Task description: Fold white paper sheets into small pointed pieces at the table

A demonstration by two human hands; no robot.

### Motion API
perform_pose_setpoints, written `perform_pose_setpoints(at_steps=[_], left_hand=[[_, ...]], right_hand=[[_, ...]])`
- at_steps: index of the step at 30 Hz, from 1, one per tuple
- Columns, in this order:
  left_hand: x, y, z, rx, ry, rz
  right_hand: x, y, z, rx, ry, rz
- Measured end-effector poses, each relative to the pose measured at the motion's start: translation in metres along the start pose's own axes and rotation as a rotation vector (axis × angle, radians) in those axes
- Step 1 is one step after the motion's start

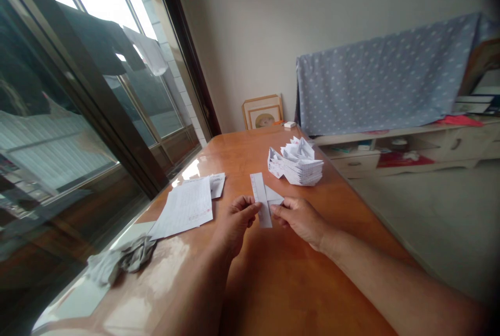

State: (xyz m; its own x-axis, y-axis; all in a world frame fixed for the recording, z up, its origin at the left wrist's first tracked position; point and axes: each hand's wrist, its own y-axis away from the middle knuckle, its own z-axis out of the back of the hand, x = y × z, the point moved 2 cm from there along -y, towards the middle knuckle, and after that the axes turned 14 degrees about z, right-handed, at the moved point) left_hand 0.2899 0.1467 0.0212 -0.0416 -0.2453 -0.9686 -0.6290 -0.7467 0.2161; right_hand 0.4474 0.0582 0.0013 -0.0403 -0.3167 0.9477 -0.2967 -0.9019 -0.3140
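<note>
Between my two hands is a folded piece of white paper (261,190), with a long upright strip on its left and a pointed triangular flap on its right. My left hand (241,219) pinches the strip's lower left edge, thumb on top. The thumb and fingers of my right hand (299,217) grip the triangular flap. Just beyond, a stack of folded white paper pieces (300,169) stands on the wooden table (281,284). To the left of my left hand lie sheets of printed paper (185,208).
A crumpled grey cloth (121,260) lies near the table's left edge. A small white box (289,124) sits at the far end, before leaning picture frames (262,111). Glass sliding doors (78,117) run along the left. A cloth-draped object (383,81) stands on a low cabinet (449,143).
</note>
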Motion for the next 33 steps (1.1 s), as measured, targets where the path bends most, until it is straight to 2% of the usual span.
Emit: perform_pose_setpoints(at_steps=[8, 14, 20, 27, 33], left_hand=[[0.0, 0.004, -0.004, 0.015, 0.014, 0.045], [-0.001, 0.006, -0.005, 0.077, -0.022, 0.064], [-0.002, 0.007, -0.004, 0.047, -0.019, 0.074], [-0.008, 0.012, -0.004, -0.004, -0.099, 0.004], [-0.013, 0.014, -0.006, 0.016, -0.036, -0.016]], right_hand=[[0.004, -0.002, 0.004, -0.066, -0.094, 0.031], [0.003, 0.0, 0.003, -0.05, -0.1, -0.009], [0.007, 0.002, 0.001, -0.052, -0.178, -0.041], [0.011, 0.004, -0.003, 0.006, -0.203, -0.034], [0.007, 0.004, -0.002, -0.028, -0.196, -0.059]])
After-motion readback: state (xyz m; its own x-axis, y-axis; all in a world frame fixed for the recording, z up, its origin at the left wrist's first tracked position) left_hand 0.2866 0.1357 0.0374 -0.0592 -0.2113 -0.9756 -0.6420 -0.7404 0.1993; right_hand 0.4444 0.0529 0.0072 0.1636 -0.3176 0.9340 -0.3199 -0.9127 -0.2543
